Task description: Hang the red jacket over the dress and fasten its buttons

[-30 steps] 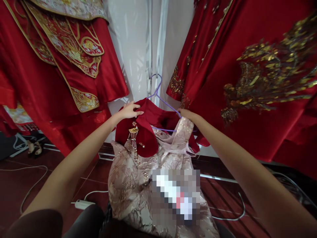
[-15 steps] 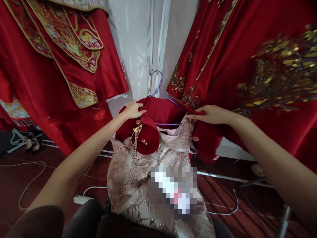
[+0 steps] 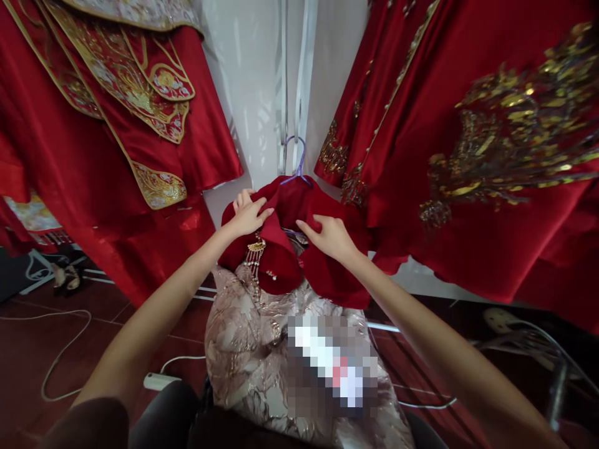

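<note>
A red velvet capelet (image 3: 281, 274) lies over the shoulders of a pale, shiny patterned dress (image 3: 243, 374). The dress spreads over my lap, and a purple hanger (image 3: 299, 163) rises from the capelet's neck opening. My left hand (image 3: 248, 213) rests on the capelet's left shoulder, fingers spread. On its right front panel lies my right hand (image 3: 331, 238), thumb and fingers apart, with some fingertips hidden. A gold brooch (image 3: 256, 247) with hanging beads is on the left panel, below my left hand. The right panel covers the dress's right shoulder.
Red embroidered garments hang at left (image 3: 159, 143) and right (image 3: 505, 149), close to my hands. A blurred-out object (image 3: 327, 365) lies on the dress. A white power strip (image 3: 161, 380) and cables are on the floor, with shoes (image 3: 65, 277) at left.
My right hand has moved left and inward, and the capelet's right panel now lies across the front of the dress. My left hand's fingers have spread on the left shoulder.
</note>
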`<state>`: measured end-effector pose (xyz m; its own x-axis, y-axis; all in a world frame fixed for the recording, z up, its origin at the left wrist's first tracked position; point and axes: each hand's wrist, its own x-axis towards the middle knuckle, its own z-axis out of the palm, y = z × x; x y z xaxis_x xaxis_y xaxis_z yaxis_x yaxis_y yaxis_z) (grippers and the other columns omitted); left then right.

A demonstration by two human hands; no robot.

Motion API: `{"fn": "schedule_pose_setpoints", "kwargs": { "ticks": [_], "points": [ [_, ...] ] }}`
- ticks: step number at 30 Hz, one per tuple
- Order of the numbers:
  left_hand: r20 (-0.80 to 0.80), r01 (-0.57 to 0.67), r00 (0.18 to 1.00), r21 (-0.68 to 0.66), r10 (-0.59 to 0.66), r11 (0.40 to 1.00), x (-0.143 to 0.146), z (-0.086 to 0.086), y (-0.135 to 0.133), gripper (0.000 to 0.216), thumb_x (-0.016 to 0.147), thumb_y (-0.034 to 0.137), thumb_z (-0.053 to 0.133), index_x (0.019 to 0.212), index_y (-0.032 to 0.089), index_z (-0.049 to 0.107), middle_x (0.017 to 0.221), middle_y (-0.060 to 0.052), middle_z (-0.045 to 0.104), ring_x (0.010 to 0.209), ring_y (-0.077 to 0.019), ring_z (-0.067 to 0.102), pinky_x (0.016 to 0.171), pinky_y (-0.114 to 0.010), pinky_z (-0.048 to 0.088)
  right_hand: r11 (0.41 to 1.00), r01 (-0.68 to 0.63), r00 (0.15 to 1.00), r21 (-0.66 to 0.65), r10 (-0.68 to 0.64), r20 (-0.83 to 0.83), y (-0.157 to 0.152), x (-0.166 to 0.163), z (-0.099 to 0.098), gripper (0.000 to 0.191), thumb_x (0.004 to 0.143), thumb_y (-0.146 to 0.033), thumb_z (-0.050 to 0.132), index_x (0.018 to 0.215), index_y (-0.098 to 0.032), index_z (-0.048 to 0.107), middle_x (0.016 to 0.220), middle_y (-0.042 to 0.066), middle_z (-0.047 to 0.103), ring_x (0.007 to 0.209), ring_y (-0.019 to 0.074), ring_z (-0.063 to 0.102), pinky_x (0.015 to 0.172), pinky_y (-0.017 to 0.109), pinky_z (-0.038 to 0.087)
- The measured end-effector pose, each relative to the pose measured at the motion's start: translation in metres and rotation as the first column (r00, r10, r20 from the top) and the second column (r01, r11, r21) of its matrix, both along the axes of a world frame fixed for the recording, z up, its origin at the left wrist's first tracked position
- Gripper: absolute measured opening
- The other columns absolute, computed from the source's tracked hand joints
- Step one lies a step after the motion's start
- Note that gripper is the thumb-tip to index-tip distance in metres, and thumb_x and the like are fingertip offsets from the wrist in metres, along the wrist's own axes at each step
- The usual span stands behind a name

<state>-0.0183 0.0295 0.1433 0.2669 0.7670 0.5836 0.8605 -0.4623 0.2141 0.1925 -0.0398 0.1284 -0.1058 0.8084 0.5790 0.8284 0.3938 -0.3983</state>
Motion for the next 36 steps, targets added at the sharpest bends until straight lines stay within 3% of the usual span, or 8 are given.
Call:
{"fn": "schedule_pose_setpoints", "kwargs": {
  "ticks": [3,5,8,14,17,22,29,36],
  "points": [
    [0.212,-0.003,0.977,0.082,-0.014,0.997,0.001,-0.022,-0.025,0.026,0.086,0.042,0.043,0.092,0.019,0.053,0.113,-0.014,0.047,0.114,-0.0287,0.040,0.095,-0.042,0.032,0.997,0.066,0.976,0.035,-0.058,-0.209,-0.008,0.027,-0.007,0.030,0.078,-0.051,0.049,0.076,-0.022,0.044,0.065,0.001,0.056,0.058,0.0165,0.053,0.056,0.026,0.037],
    [0.349,0.108,0.933,-0.049,-0.084,0.993,0.004,-0.038,-0.037,0.022,0.086,0.040,0.043,0.090,0.019,0.049,0.098,-0.011,0.053,0.097,-0.0240,0.052,0.085,-0.038,0.040,0.999,0.027,0.937,0.044,-0.010,-0.350,-0.008,0.038,-0.012,0.028,0.075,-0.046,0.053,0.081,-0.023,0.039,0.071,0.000,0.054,0.060,0.0147,0.052,0.055,0.025,0.039],
    [0.484,0.305,0.858,-0.215,-0.170,0.928,0.013,-0.051,-0.045,0.022,0.079,0.033,0.054,0.093,0.020,0.043,0.083,-0.004,0.057,0.075,-0.0182,0.057,0.070,-0.031,0.046,0.987,-0.148,0.887,0.061,0.160,-0.434,-0.004,0.034,-0.015,0.020,0.073,-0.034,0.051,0.080,-0.023,0.036,0.074,-0.002,0.048,0.063,0.0120,0.049,0.058,0.024,0.042],
    [0.455,0.433,0.817,-0.080,-0.354,0.898,0.046,-0.048,-0.051,0.031,0.070,0.013,0.055,0.099,0.021,0.046,0.094,-0.006,0.060,0.086,-0.0177,0.059,0.079,-0.031,0.046,0.878,-0.470,0.762,-0.091,0.351,-0.544,0.005,-0.010,-0.022,0.013,0.072,-0.030,0.049,0.074,-0.022,0.039,0.070,-0.003,0.046,0.061,0.0110,0.048,0.054,0.024,0.045],
    [0.622,0.446,0.717,-0.061,-0.316,0.893,0.050,-0.056,-0.052,0.031,0.073,0.013,0.055,0.102,0.022,0.048,0.094,-0.006,0.062,0.090,-0.0168,0.061,0.084,-0.031,0.047,0.840,-0.532,0.623,-0.110,0.300,-0.722,0.008,-0.015,-0.031,0.022,0.069,-0.035,0.056,0.077,-0.023,0.039,0.070,-0.005,0.045,0.056,0.0090,0.046,0.047,0.023,0.045],
    [0.847,0.400,0.506,-0.065,-0.162,0.914,0.052,-0.073,-0.051,0.021,0.072,0.025,0.065,0.087,0.019,0.052,0.089,-0.006,0.065,0.086,-0.0169,0.064,0.081,-0.032,0.049,0.879,-0.475,0.413,-0.046,0.176,-0.893,0.007,-0.006,-0.035,0.029,0.067,-0.036,0.062,0.079,-0.023,0.040,0.068,-0.007,0.046,0.060,0.0080,0.048,0.052,0.021,0.048],
    [0.517,0.422,0.778,-0.009,-0.357,0.907,0.047,-0.058,-0.047,0.015,0.074,0.010,0.056,0.085,0.019,0.053,0.089,-0.002,0.064,0.084,-0.0134,0.063,0.078,-0.027,0.048,0.800,-0.600,0.499,-0.004,0.371,-0.783,0.003,-0.004,-0.037,0.030,0.066,-0.035,0.070,0.088,-0.020,0.055,0.090,0.001,0.059,0.085,0.0130,0.058,0.083,0.032,0.050],
    [0.200,0.458,0.870,0.012,-0.451,0.889,0.038,-0.038,-0.055,0.017,0.076,0.007,0.051,0.088,0.020,0.048,0.082,0.000,0.060,0.076,-0.0127,0.059,0.068,-0.024,0.044,0.855,-0.513,0.611,0.082,0.430,-0.664,0.004,0.001,-0.043,0.026,0.073,-0.035,0.066,0.092,-0.019,0.060,0.099,0.005,0.063,0.093,0.0160,0.059,0.089,0.035,0.049]
  ]
}}
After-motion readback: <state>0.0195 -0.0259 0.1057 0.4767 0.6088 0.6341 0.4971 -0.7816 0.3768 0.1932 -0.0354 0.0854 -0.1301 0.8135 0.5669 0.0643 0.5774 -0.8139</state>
